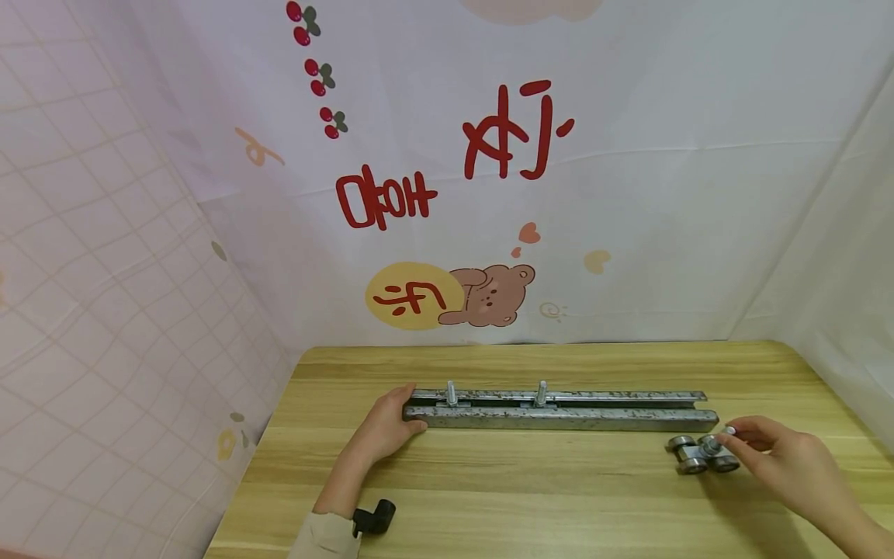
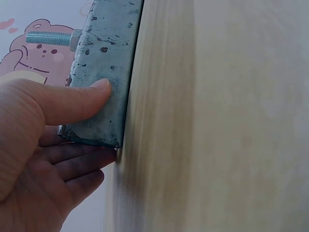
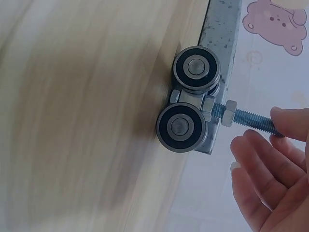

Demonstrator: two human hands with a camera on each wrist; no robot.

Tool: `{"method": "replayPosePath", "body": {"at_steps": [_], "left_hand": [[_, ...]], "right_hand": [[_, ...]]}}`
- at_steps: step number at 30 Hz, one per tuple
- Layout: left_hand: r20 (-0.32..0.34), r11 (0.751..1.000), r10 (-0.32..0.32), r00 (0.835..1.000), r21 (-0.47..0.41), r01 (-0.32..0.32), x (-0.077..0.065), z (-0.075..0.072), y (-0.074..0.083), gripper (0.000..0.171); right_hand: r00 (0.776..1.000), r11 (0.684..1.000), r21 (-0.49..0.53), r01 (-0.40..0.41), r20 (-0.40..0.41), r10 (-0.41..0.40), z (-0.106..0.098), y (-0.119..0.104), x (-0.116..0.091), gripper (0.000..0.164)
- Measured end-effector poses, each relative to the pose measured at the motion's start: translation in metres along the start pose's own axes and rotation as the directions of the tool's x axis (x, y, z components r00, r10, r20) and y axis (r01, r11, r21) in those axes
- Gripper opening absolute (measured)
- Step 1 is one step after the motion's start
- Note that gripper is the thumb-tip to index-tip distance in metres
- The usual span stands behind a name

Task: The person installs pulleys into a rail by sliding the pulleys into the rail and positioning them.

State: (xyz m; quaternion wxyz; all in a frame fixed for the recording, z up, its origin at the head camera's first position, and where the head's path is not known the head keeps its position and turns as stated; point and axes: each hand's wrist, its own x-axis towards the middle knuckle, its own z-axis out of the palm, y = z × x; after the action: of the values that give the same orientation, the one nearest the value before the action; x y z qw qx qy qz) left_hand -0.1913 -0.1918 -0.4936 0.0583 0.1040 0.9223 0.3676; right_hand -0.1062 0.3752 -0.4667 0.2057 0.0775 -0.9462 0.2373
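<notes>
A spotted grey metal channel rail (image 1: pixel 573 419) lies lengthwise across the table, its slot facing up. Two threaded bolts (image 1: pixel 542 394) stick up out of the slot, one near the left end and one near the middle. My left hand (image 1: pixel 386 421) grips the rail's left end, thumb on the front face (image 2: pixel 99 111) and fingers behind and under the end. Near the rail's right end, my right hand (image 1: pixel 789 458) pinches the bolt tip of a roller trolley (image 1: pixel 701 453) between thumb and fingers. The trolley has steel bearing wheels (image 3: pixel 181 126) and nuts on its bolt (image 3: pixel 256 121).
The wood-grain table (image 1: pixel 489 497) runs up to a white printed cloth (image 1: pixel 628 233) at the back, with more cloth at both sides. A black fitting (image 1: pixel 375 518) sits at the left sleeve cuff (image 1: pixel 326 536).
</notes>
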Motion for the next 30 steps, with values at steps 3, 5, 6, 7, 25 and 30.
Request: {"method": "replayPosePath", "body": {"at_steps": [3, 5, 6, 7, 25, 30], "left_hand": [[0.0, 1.0, -0.002, 1.0, -0.001, 0.002, 0.0, 0.0, 0.0, 0.078], [-0.002, 1.0, 0.001, 1.0, 0.002, -0.001, 0.0, -0.001, 0.0, 0.079], [-0.001, 1.0, -0.001, 1.0, 0.002, 0.001, 0.0, -0.001, 0.0, 0.079], [-0.002, 1.0, -0.002, 1.0, 0.002, 0.002, 0.0, -0.001, 0.0, 0.079], [-0.008, 1.0, 0.009, 1.0, 0.002, -0.009, -0.002, -0.001, 0.001, 0.078], [-0.003, 1.0, 0.013, 1.0, 0.006, -0.013, 0.0, -0.001, 0.001, 0.079]], "right_hand": [[1.0, 1.0, 0.02, -0.014, -0.017, 0.014, -0.001, 0.003, 0.0, 0.015], [0.999, 1.0, 0.026, -0.004, -0.036, 0.005, -0.002, 0.006, 0.0, 0.015], [0.999, 1.0, 0.021, 0.002, -0.043, -0.001, -0.003, 0.007, 0.0, 0.015], [0.999, 1.0, 0.017, 0.005, -0.047, -0.004, -0.003, 0.008, 0.001, 0.015], [0.998, 0.999, -0.047, -0.004, -0.058, 0.001, -0.013, 0.026, 0.004, 0.02], [0.999, 0.996, -0.076, -0.049, -0.025, 0.047, -0.016, 0.03, 0.007, 0.021]]}}
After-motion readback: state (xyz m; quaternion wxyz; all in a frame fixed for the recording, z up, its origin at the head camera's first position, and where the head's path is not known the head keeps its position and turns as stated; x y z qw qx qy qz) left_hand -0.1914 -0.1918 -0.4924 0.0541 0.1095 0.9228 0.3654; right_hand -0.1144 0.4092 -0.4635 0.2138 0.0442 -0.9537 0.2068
